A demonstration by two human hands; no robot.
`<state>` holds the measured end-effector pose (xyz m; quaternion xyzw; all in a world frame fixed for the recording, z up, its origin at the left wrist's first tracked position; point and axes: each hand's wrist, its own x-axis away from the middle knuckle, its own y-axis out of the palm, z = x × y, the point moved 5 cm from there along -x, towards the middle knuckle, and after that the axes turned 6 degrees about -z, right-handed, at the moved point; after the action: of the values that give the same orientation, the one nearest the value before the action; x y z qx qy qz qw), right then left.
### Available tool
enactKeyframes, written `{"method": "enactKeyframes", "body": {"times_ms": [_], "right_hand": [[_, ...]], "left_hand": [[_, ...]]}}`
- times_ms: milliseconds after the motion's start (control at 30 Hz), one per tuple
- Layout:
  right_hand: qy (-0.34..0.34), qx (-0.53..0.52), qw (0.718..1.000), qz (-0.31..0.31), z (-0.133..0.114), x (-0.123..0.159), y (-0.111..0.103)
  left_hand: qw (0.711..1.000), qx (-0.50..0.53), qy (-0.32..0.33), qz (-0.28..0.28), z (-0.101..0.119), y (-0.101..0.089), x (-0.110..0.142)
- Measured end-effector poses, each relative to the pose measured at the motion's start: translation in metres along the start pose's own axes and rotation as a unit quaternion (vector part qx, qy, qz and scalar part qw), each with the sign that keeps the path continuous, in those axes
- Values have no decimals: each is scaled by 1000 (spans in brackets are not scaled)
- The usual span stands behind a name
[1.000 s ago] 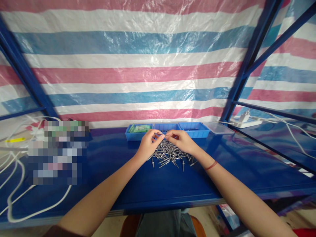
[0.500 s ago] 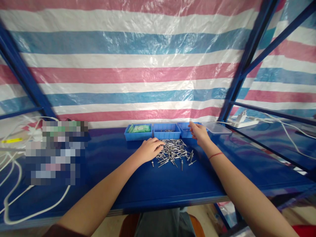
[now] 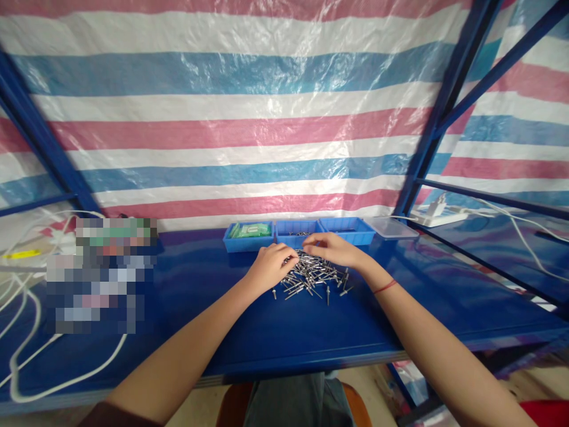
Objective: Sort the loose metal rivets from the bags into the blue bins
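Observation:
A pile of silver blind rivets (image 3: pixel 311 274) lies on the blue table, with a few loose ones along its near edge. My left hand (image 3: pixel 272 267) rests at the pile's left side, its fingers curled together; whatever is between the fingertips is hidden. Over the back of the pile reaches my right hand (image 3: pixel 334 249), thumb and fingers apart, with nothing visible in it. Behind the hands, the middle blue bin (image 3: pixel 284 228) has some rivets in it. To its right stands another blue bin (image 3: pixel 362 237), with a few small pieces just visible inside.
The left blue bin (image 3: pixel 248 243) contains green packets (image 3: pixel 251 230). A clear plastic lid (image 3: pixel 395 228) lies right of the bins. A white power strip (image 3: pixel 442 218) sits farther right. White cables (image 3: pixel 33 332) run along the table's left side. Blue frame posts (image 3: pixel 429 136) flank the striped sheet.
My right hand has come from the right bin leftward and down to the pile, and its fingers have parted. My left hand has stayed at the pile's left side.

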<state>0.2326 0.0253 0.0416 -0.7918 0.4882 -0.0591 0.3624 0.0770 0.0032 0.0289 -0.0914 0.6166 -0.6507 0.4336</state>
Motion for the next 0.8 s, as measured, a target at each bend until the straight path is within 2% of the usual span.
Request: {"method": "enactKeyframes", "body": {"times_ms": [67,100,300,467,633,700,800], "right_hand": [[-35,24,997,-58,-6,1,11],[-48,36,996,-64,-8,1,14],[-97,30,995,-21,-21,2,16],[-92,-22,995,-44,-24,3,17],[-50,-90,992,-77,-15,2,19],[-41,-97,993,-56,-12,1,16],[-41,-94,995,18,-14,0,8]], "left_hand": [[999,29,3,27,1,-6,1],[998,45,4,40,1,-9,1],[984,140,-18,109,3,-18,2],[979,154,-16,133,7,-22,3],[978,149,-19,147,6,-25,3],[976,147,-23,157,4,-26,3],[975,146,-32,165,-1,-25,3]]}}
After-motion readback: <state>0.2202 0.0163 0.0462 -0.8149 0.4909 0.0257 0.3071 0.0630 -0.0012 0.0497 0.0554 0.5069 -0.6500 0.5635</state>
